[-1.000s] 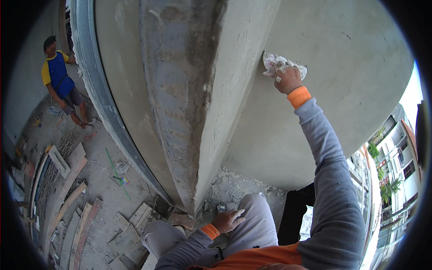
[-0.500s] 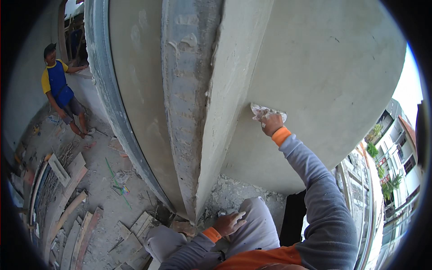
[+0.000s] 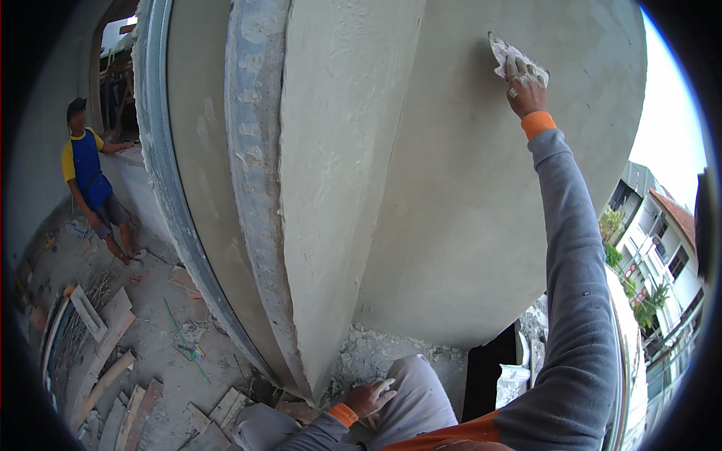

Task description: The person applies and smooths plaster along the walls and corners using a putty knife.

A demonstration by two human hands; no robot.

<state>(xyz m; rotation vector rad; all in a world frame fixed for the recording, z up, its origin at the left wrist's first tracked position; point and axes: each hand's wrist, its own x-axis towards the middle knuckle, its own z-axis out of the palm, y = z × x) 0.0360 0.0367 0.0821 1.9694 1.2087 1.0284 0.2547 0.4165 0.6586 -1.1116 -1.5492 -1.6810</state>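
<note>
High on the grey plastered wall [image 3: 459, 203], my right hand [image 3: 529, 96] grips a pale, pinkish-white flat piece [image 3: 502, 55] smeared with plaster. Its exact kind is hard to make out; it lies against the wall, with my fingers over it. The right arm is stretched far up and forward. Down by my bent knees, my left hand [image 3: 365, 398] rests at the inner side of my right thigh [image 3: 417, 395]. Its fingers are loosely stretched, plaster marks the tips, and nothing is in it.
A projecting plastered edge [image 3: 338, 150] and a ribbed grey strip [image 3: 252, 143] rise left of the wall. Beyond them a person [image 3: 94, 177] in a blue and yellow shirt stands by an opening. Planks [image 3: 105, 331] and rubble litter the floor. A dark gap [image 3: 485, 368] lies below the wall.
My right hand has moved up and to the right along the wall with the pale piece, and the arm has straightened. The view has shifted; my left hand stays near my thigh.
</note>
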